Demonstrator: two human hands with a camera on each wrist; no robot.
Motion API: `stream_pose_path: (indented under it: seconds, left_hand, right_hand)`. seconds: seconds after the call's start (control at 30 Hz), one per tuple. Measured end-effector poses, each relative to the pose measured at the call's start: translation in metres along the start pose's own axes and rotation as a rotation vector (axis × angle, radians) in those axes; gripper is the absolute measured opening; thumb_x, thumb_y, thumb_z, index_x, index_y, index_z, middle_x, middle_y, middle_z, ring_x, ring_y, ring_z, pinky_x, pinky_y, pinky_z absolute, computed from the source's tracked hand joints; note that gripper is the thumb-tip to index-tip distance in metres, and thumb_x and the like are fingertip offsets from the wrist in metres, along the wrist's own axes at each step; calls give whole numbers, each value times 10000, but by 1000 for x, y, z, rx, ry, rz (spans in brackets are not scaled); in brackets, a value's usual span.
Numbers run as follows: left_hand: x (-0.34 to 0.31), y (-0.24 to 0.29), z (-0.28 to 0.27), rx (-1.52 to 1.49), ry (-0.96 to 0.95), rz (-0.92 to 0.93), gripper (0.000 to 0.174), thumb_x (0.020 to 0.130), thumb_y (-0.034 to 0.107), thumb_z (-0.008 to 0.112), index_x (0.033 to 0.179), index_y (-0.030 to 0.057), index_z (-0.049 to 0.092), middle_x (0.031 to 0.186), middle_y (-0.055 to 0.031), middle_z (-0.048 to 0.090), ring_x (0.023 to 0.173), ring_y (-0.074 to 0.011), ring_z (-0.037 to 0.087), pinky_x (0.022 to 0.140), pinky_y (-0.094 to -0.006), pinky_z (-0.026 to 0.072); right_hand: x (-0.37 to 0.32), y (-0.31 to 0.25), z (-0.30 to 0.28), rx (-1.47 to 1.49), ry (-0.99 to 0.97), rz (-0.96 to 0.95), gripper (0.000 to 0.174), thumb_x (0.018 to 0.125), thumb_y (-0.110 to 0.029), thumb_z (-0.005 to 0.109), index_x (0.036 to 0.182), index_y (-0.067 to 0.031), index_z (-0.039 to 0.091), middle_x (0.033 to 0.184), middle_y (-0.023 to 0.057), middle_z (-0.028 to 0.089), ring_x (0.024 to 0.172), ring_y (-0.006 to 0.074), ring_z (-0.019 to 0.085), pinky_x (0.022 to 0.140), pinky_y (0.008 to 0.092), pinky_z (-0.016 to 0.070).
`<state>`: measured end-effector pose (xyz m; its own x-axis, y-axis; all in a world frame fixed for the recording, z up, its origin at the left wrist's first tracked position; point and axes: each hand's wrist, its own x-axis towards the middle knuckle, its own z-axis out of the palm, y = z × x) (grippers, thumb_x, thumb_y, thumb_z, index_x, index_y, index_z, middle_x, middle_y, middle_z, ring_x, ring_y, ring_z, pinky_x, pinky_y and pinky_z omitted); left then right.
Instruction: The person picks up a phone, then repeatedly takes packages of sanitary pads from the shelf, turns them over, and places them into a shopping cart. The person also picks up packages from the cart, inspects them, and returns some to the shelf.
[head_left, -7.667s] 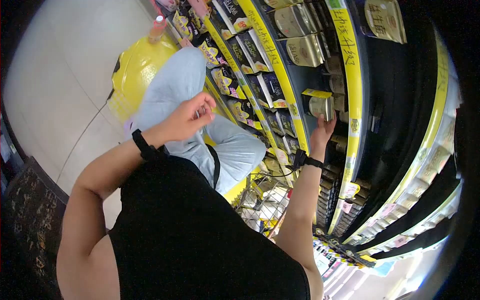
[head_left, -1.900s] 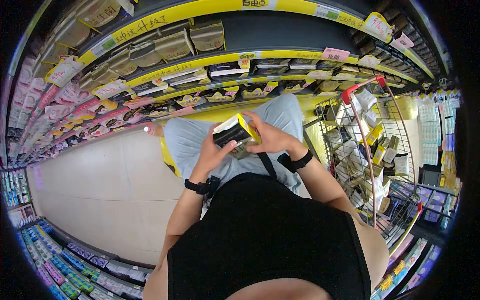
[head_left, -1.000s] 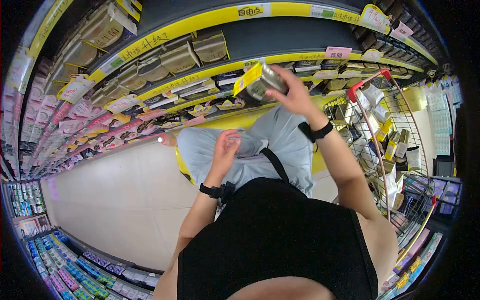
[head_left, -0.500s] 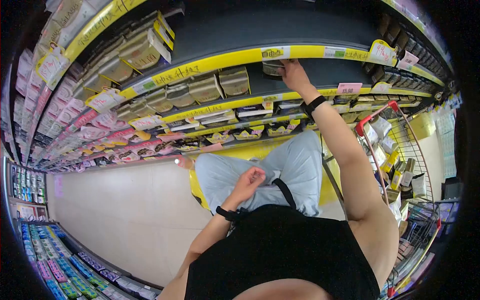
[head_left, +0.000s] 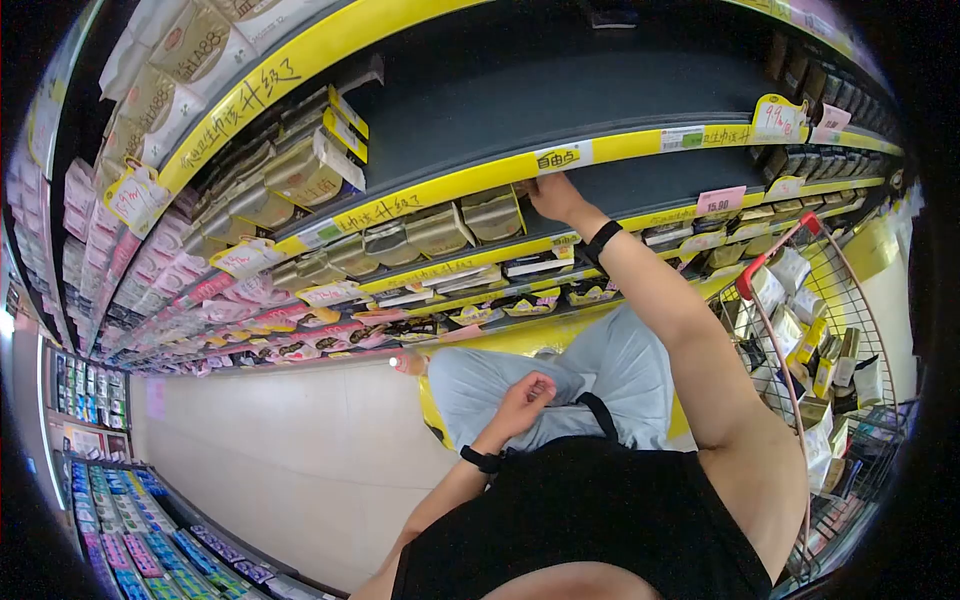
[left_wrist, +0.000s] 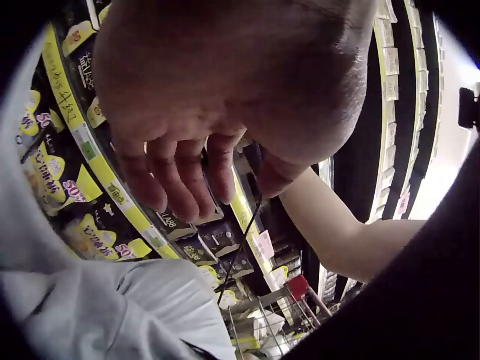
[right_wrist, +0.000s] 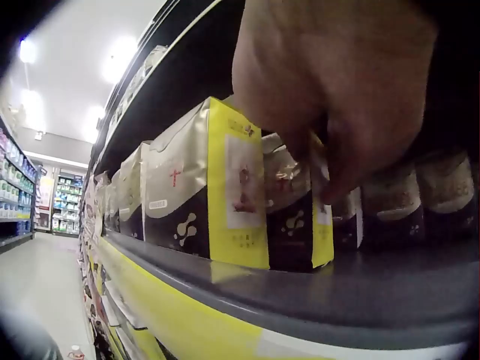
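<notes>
1. Packet [right_wrist: 289, 225], gold above and black below with a yellow side panel, is standing upright on a grey shelf [right_wrist: 352, 296], near its front edge. Another packet [right_wrist: 176, 187] is standing just beside it on the left; whether the two are touching, I cannot tell. More packs are showing to the right and farther back.

2. The person's right hand [right_wrist: 337, 82] is reaching down from above, pinching the packet's top corner on the right in a narrow grip, one finger lying against the yellow panel. How firmly it is pressing, I cannot tell.

3. The left hand [head_left: 525, 402] is resting near the person's lap, well apart from the shelf, holding nothing, its fingers curving loosely.

4. Judging by the creased, shiny wrapper, the packet is probably light and soft, giving under the fingers while keeping a boxy form. The film is likely a little slippery, though hardly fragile.

5. A hold across both narrow sides, around mid-height, would be steadier; that top corner is offering little to grip, and pulling there could be crumpling the wrapper or tipping the packet against its neighbour.
</notes>
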<state>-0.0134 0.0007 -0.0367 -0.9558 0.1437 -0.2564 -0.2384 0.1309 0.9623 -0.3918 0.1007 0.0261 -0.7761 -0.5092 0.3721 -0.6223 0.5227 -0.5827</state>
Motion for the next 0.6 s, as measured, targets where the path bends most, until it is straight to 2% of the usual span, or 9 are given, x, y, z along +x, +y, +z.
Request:
stream_pose_path:
  seconds: [0.07,0.17,0.2,0.3,0.33,0.43,0.53,0.6]
  left_hand:
    - [3,12,1,39,-18,10,173,940,173,644,1054,47,610,928,-21,640,840,-93,583,757,-260,479]
    - [11,1,0,74,-27,69,181,942,183,642,1057,47,610,926,-26,643,828,-99,584,747,-266,481]
    - [13,4,-1,85,-30,67,183,942,186,643,1058,49,611,925,-24,643,823,-100,583,744,-267,481]
    - [18,8,-3,99,-39,65,188,940,195,646,1060,54,613,924,-20,643,813,-104,582,736,-270,483]
    - [20,6,-3,90,-42,64,189,939,197,648,1061,56,614,924,-19,643,811,-105,582,735,-270,483]
    - [22,5,-2,108,-38,64,186,938,198,651,1061,62,616,925,-17,643,812,-106,581,734,-269,483]
    - [20,3,-7,51,-26,-3,177,941,196,651,1064,72,616,927,-15,642,820,-106,584,737,-269,485]
    - [17,6,-5,-1,6,-23,170,942,189,651,1065,76,616,928,-12,640,831,-107,587,743,-268,487]
  right_hand:
    - [3,3,11,-4,-51,9,445,874,-103,526,1301,14,483,1332,285,491,1265,465,419,1087,509,356]
    - [-2,-11,15,104,-32,-38,389,869,-26,518,1255,12,483,1254,299,509,1209,492,440,1014,504,389]
    - [1,-9,20,69,-86,-10,425,875,-32,512,1295,10,469,1309,294,486,1267,482,401,1060,488,363]
    - [4,-6,32,94,9,-113,454,887,-43,511,1336,-3,452,1364,286,459,1312,469,364,1094,473,337]
    - [6,-4,30,119,-64,-44,467,893,-48,515,1353,-9,440,1381,283,458,1329,461,360,1105,473,325]
    - [-6,-3,19,142,-1,-111,458,909,-44,505,1360,-10,431,1368,266,486,1286,476,411,1075,467,369]
    - [-28,5,-2,272,-89,79,500,912,-26,508,1394,-11,371,1365,236,520,1256,424,496,1002,442,448]
    - [-56,1,-5,417,164,61,538,903,-22,520,1409,-5,338,1265,223,589,1152,392,579,921,455,490]
